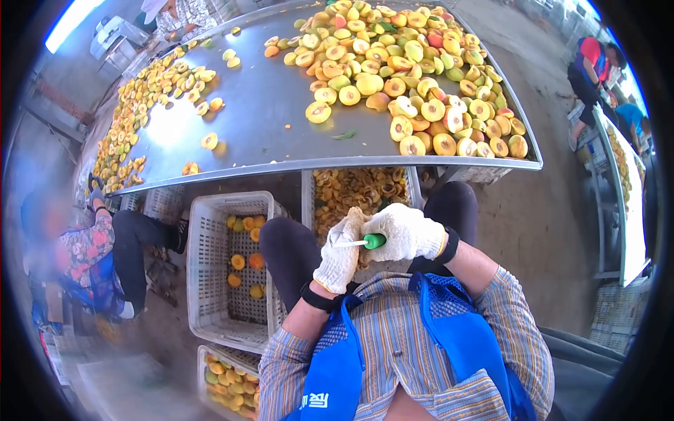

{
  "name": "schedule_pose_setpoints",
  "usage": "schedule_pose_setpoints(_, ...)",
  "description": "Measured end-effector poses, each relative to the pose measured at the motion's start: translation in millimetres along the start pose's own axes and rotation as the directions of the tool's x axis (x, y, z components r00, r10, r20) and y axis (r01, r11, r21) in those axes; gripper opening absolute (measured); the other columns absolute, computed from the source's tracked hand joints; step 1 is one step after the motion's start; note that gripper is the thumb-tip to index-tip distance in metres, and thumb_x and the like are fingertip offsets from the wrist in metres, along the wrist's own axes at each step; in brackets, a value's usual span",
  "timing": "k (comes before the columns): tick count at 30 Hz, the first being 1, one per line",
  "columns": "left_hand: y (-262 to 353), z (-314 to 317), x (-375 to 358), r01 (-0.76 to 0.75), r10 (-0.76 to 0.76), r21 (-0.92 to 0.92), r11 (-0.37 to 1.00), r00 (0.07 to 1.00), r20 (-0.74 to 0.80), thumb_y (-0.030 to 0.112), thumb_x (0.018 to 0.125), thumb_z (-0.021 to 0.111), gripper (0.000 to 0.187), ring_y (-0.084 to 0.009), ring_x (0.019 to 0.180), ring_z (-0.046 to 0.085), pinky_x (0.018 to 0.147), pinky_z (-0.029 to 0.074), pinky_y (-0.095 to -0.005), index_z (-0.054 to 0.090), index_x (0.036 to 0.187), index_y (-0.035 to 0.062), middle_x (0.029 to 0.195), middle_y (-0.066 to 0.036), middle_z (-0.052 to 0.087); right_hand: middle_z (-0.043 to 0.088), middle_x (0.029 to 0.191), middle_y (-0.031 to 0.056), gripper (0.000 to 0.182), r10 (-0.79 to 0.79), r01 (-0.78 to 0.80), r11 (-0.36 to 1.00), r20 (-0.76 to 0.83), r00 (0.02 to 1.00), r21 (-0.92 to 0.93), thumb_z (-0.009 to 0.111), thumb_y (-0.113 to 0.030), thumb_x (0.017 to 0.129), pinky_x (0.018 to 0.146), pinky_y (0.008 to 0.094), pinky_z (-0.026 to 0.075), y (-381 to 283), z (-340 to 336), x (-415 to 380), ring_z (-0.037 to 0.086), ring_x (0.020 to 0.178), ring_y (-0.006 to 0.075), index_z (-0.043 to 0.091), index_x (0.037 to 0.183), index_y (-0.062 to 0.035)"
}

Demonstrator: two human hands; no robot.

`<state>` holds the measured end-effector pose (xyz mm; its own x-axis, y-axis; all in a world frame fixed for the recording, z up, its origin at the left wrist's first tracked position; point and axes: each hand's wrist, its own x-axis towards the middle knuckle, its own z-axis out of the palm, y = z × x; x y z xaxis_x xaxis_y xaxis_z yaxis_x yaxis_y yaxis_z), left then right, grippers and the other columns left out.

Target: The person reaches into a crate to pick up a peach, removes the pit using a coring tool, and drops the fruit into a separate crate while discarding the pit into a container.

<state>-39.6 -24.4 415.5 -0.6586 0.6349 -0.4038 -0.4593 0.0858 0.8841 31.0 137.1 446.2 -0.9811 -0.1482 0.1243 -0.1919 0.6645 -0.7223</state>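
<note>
My left hand (338, 258), in a white knitted glove, is closed above my lap; what it holds, if anything, is hidden. Touching it is my right hand (408, 233), gloved too, with fingers wrapped round a green-handled tool (374, 241). The tool's thin pale shaft points left, across my left glove. Both gloves have brownish stains at the fingers. Under and beyond my hands stands a crate (307, 200) of peach scraps. Halved peaches (379, 59) with yellow and reddish flesh lie heaped on the metal table (260, 112) in front of me.
A white crate (196, 263) with several orange fruits stands left of my legs. Another crate (203, 379) of fruit is nearer. One person (91, 252) sits at the left, another (182, 17) is behind the table. Two people are by a second table (625, 182) at the right.
</note>
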Motion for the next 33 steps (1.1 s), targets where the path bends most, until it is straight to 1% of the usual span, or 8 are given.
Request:
schedule_pose_setpoints(3, -9, -3, -1, 0.117, -0.1, 0.168, 0.979, 0.989, -0.105, 0.06, 0.101, 0.044, 0.058, -0.0105, 0.049, 0.055, 0.04, 0.038, -0.0231, 0.069, 0.1, 0.0071, 0.069, -0.003, 0.063, 0.066, 0.07, 0.0161, 0.017, 0.209, -0.221, 0.964, 0.089, 0.974, 0.151, 0.071, -0.02, 0.072, 0.061, 0.0403, 0.051, 1, 4, 2, 0.066, 0.064, 0.0315, 0.07, 0.079, -0.0046)
schedule_pose_setpoints(11, -24, -19, 11, 0.087, -0.087, -0.121, 0.989, 0.996, 0.011, 0.061, 0.099, 0.047, 0.061, -0.0136, 0.048, 0.056, 0.04, 0.04, -0.0233, 0.068, 0.101, 0.0044, 0.074, -0.005, 0.064, 0.069, 0.08, 0.0159, 0.033, 0.204, -0.199, 0.848, 0.044, 0.978, 0.492, 0.079, -0.027, 0.073, 0.067, 0.0378, 0.052, 6, 0, -4, 0.068, 0.075, 0.0316, 0.072, 0.097, -0.0044)
schedule_pose_setpoints(13, -47, -21, 31, -0.134, 0.146, 0.122, 0.983, 0.985, -0.091, 0.058, 0.102, 0.043, 0.06, -0.0152, 0.048, 0.057, 0.04, 0.044, -0.0268, 0.064, 0.113, 0.0034, 0.071, -0.009, 0.063, 0.067, 0.078, 0.0147, 0.031, 0.155, -0.161, 0.973, 0.05, 0.987, 0.166, 0.08, -0.026, 0.073, 0.068, 0.0387, 0.053, 2, 2, -5, 0.067, 0.075, 0.0334, 0.072, 0.094, -0.0048)
schedule_pose_setpoints(17, -21, -4, 14, -0.071, 0.084, 0.193, 0.979, 0.995, -0.06, 0.054, 0.103, 0.044, 0.057, -0.0114, 0.058, 0.059, 0.049, 0.047, -0.0279, 0.07, 0.1, 0.0031, 0.075, -0.004, 0.063, 0.067, 0.073, 0.0158, 0.022, 0.224, -0.221, 0.975, 0.124, 0.967, -0.037, 0.072, -0.028, 0.069, 0.062, 0.044, 0.054, -11, -4, 0, 0.067, 0.07, 0.0378, 0.071, 0.08, -0.0085)
schedule_pose_setpoints(21, -49, -24, 32, 0.101, -0.099, -0.007, 0.995, 0.985, 0.139, 0.059, 0.101, 0.043, 0.059, -0.0171, 0.078, 0.07, 0.066, 0.057, -0.029, 0.067, 0.114, 0.0062, 0.095, -0.005, 0.072, 0.067, 0.072, 0.017, 0.018, 0.135, -0.138, 0.99, 0.122, 0.983, 0.022, 0.068, -0.025, 0.074, 0.061, 0.0439, 0.054, 7, 13, 0, 0.068, 0.069, 0.0359, 0.07, 0.078, -0.0077)
schedule_pose_setpoints(26, -33, -18, 28, 0.178, -0.156, -0.166, 0.97, 0.978, 0.137, 0.06, 0.099, 0.047, 0.056, -0.0136, 0.058, 0.064, 0.044, 0.046, -0.0225, 0.066, 0.107, 0.0083, 0.081, -0.002, 0.069, 0.068, 0.075, 0.0175, 0.019, 0.223, -0.224, 0.974, 0.034, 0.974, 0.02, 0.069, -0.023, 0.078, 0.065, 0.0416, 0.054, -10, 3, -4, 0.067, 0.07, 0.0367, 0.072, 0.087, -0.0065)
schedule_pose_setpoints(28, -12, -6, 16, 0.225, -0.248, -0.266, 0.937, 0.967, -0.055, 0.061, 0.098, 0.049, 0.054, -0.0145, 0.052, 0.06, 0.039, 0.041, -0.0215, 0.065, 0.102, 0.0103, 0.075, -0.005, 0.065, 0.073, 0.084, 0.0143, 0.026, 0.276, -0.26, 0.911, -0.003, 0.961, 0.318, 0.072, -0.025, 0.081, 0.07, 0.0356, 0.055, 6, -6, -9, 0.071, 0.073, 0.0243, 0.075, 0.102, -0.0078)
schedule_pose_setpoints(33, 13, -6, 12, 0.025, 0.013, -0.413, 0.91, 0.996, 0.089, 0.053, 0.102, 0.047, 0.051, -0.0204, 0.059, 0.064, 0.042, 0.046, -0.0238, 0.06, 0.118, 0.0073, 0.091, -0.012, 0.068, 0.071, 0.079, 0.004, 0.031, 0.537, -0.449, 0.802, -0.145, 0.831, 0.395, 0.078, -0.023, 0.084, 0.071, 0.0273, 0.051, 3, -33, -15, 0.062, 0.074, 0.0079, 0.074, 0.109, -0.0047)
